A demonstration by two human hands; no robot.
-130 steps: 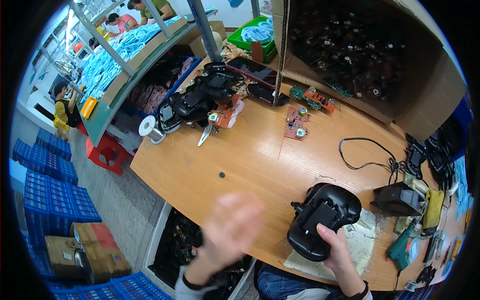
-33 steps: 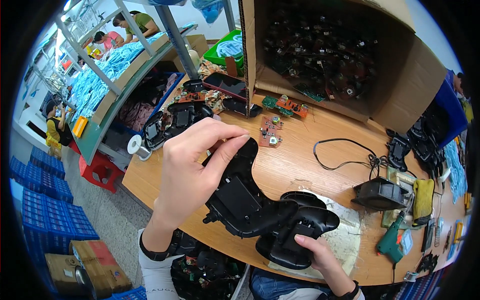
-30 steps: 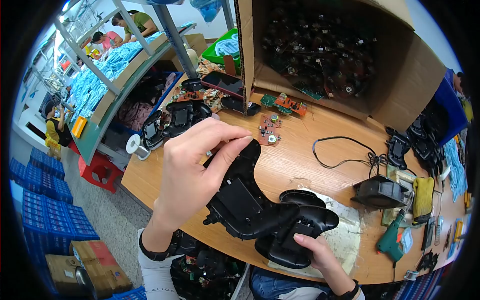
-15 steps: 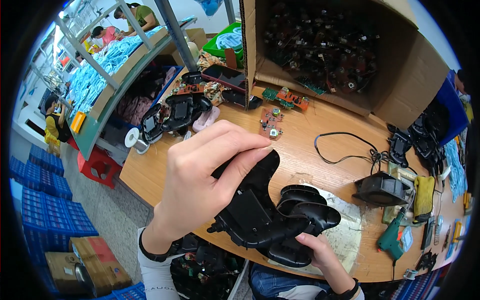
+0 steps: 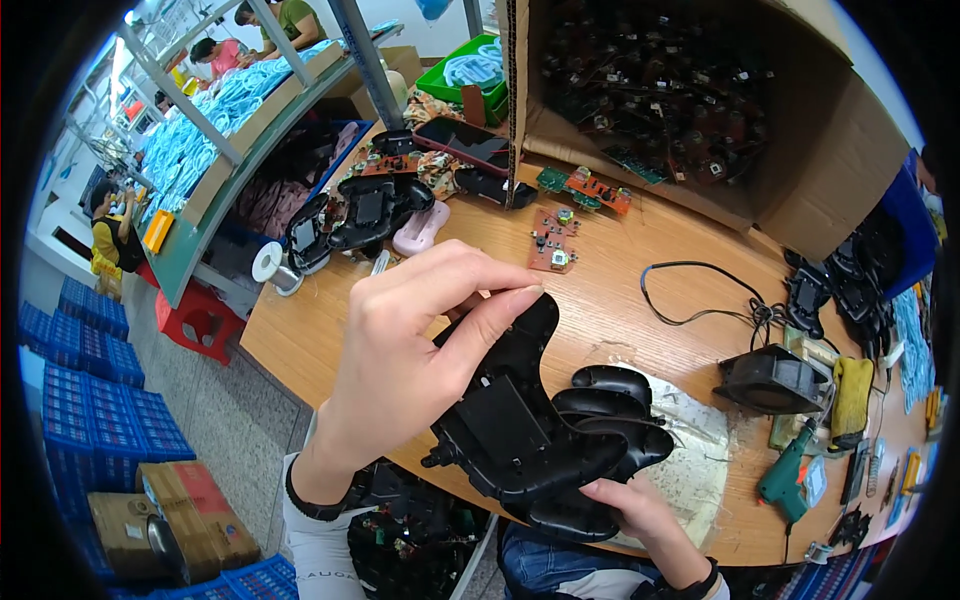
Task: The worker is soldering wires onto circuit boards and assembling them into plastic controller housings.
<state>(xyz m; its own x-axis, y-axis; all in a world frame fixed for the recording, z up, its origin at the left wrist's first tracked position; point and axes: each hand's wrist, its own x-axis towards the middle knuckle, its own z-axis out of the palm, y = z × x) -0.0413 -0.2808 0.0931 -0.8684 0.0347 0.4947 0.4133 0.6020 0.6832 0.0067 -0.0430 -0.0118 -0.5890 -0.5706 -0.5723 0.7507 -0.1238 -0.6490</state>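
My left hand (image 5: 405, 350) is raised over a black game controller shell (image 5: 500, 420), its thumb and forefinger pinched at the tip of the shell's upper grip. Whatever lies between those fingertips, if anything, is too small to make out. The shell is tilted, with a rectangular block in its middle facing up. At its lower right edge, my right hand (image 5: 645, 515) grips it, thumb on top and the other fingers mostly hidden. Several more black controller shells (image 5: 605, 400) lie right behind it, on a whitish worn sheet (image 5: 695, 440).
A cardboard box (image 5: 830, 190) full of circuit boards stands at the back, with loose boards (image 5: 553, 240) before it. Controller parts (image 5: 375, 215) and a solder spool (image 5: 278, 268) sit left; a fan (image 5: 770, 380), cable (image 5: 700, 268) and green glue gun (image 5: 785, 475) right.
The whole view has shifted slightly, so the table and box appear a little further right. My left hand stays pinched at the upper grip, and my right hand keeps its hold on the shell.
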